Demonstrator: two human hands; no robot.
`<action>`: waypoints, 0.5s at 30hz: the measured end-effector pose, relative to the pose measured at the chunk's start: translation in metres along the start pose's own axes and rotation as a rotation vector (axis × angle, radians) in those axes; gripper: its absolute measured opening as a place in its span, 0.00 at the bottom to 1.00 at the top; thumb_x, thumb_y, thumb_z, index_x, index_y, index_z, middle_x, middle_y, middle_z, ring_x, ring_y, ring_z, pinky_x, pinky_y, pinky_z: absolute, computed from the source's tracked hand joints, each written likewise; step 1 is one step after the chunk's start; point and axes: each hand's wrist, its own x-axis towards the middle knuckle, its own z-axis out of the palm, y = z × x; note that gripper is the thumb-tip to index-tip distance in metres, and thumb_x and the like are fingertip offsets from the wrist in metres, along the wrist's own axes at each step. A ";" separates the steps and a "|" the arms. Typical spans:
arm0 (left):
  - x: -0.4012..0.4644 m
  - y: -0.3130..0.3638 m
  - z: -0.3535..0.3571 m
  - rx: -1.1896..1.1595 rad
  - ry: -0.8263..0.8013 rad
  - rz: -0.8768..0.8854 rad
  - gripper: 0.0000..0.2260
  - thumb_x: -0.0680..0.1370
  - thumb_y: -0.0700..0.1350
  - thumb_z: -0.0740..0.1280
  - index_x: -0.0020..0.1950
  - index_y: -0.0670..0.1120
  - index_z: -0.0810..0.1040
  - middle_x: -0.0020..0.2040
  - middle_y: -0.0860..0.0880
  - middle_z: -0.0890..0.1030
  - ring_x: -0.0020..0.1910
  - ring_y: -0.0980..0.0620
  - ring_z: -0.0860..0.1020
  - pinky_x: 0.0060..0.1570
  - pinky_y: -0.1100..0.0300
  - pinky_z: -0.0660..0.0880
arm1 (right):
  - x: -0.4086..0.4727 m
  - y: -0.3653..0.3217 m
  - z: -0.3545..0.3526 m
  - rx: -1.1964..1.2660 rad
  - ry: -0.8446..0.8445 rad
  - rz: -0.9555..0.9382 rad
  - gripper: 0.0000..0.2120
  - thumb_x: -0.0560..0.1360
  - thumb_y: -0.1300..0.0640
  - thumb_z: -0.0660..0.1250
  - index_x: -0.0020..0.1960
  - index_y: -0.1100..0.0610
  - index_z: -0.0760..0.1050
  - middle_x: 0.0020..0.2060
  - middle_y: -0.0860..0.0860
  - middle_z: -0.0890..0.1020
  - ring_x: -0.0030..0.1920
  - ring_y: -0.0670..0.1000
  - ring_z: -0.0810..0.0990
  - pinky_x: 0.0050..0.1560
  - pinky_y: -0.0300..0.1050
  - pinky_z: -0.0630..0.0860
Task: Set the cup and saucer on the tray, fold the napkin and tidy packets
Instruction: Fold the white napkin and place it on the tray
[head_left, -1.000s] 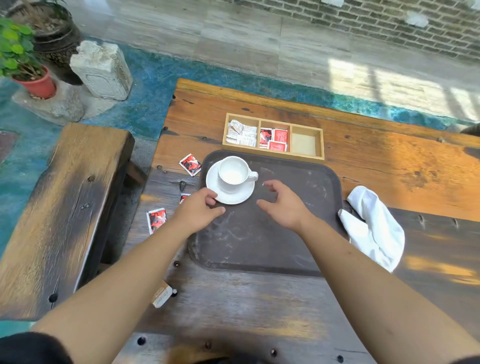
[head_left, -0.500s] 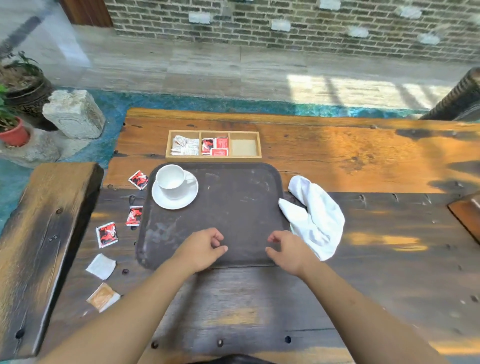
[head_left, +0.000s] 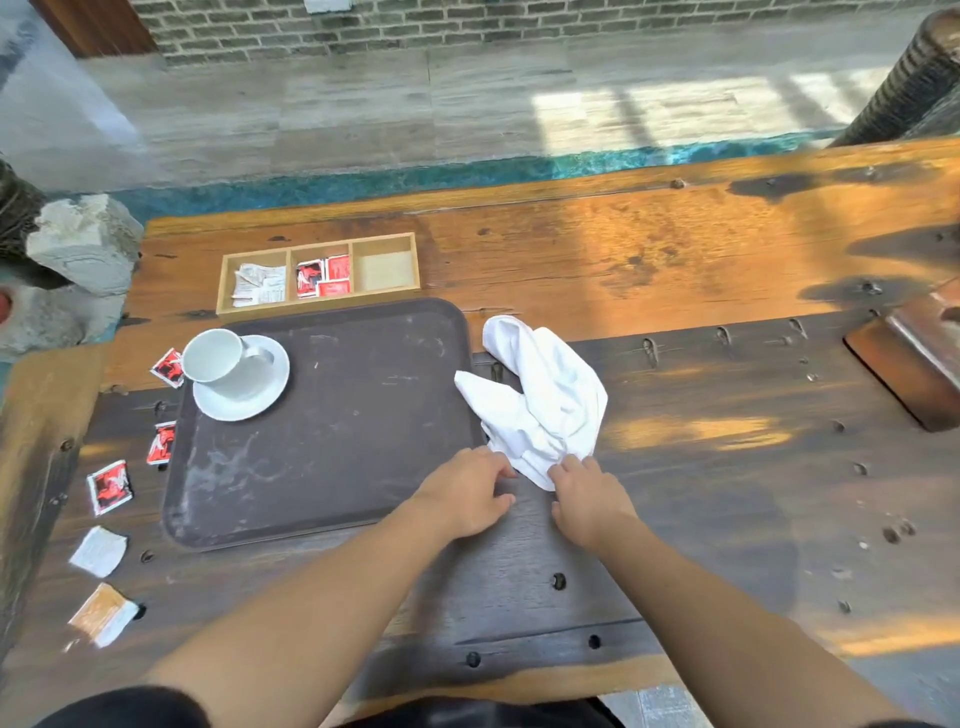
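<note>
A white cup (head_left: 215, 359) stands on a white saucer (head_left: 260, 400) at the far left corner of the dark brown tray (head_left: 332, 431). A crumpled white napkin (head_left: 540, 395) lies on the table just right of the tray. My left hand (head_left: 462, 493) rests at the tray's near right corner, fingers touching the napkin's lower edge. My right hand (head_left: 587, 493) pinches the napkin's near corner. Loose packets lie left of the tray: red ones (head_left: 110, 486) (head_left: 162, 441) (head_left: 169, 368), a white one (head_left: 98, 551) and a brown one (head_left: 101, 613).
A wooden three-compartment box (head_left: 384, 240) beyond the tray holds white packets on the left, red packets in the middle, nothing on the right. A wooden bench (head_left: 31, 447) runs along the left. A dark wooden block (head_left: 914, 358) sits at the right edge. A stone (head_left: 83, 244) stands off the table's far left.
Both hands have left the cup and saucer on the tray and moved right to the napkin. The view has swung right with them.
</note>
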 end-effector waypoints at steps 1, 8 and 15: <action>0.004 0.005 0.003 0.023 -0.009 0.002 0.16 0.76 0.52 0.66 0.63 0.50 0.74 0.60 0.50 0.75 0.61 0.50 0.71 0.56 0.53 0.72 | 0.001 0.002 0.003 -0.036 0.020 -0.020 0.15 0.80 0.53 0.59 0.65 0.55 0.69 0.62 0.54 0.73 0.63 0.57 0.71 0.56 0.52 0.73; 0.017 0.031 0.017 0.191 -0.115 0.021 0.23 0.77 0.51 0.65 0.71 0.48 0.67 0.67 0.47 0.70 0.67 0.45 0.66 0.63 0.46 0.71 | -0.003 0.016 0.009 -0.003 0.122 -0.172 0.10 0.79 0.54 0.60 0.58 0.56 0.75 0.55 0.53 0.79 0.60 0.56 0.73 0.54 0.51 0.72; 0.011 0.038 0.018 0.114 0.043 0.074 0.10 0.76 0.49 0.63 0.55 0.52 0.78 0.54 0.51 0.79 0.58 0.47 0.72 0.57 0.48 0.72 | -0.041 0.017 -0.008 0.490 0.338 -0.196 0.05 0.76 0.55 0.62 0.49 0.54 0.74 0.41 0.52 0.80 0.48 0.55 0.75 0.43 0.46 0.65</action>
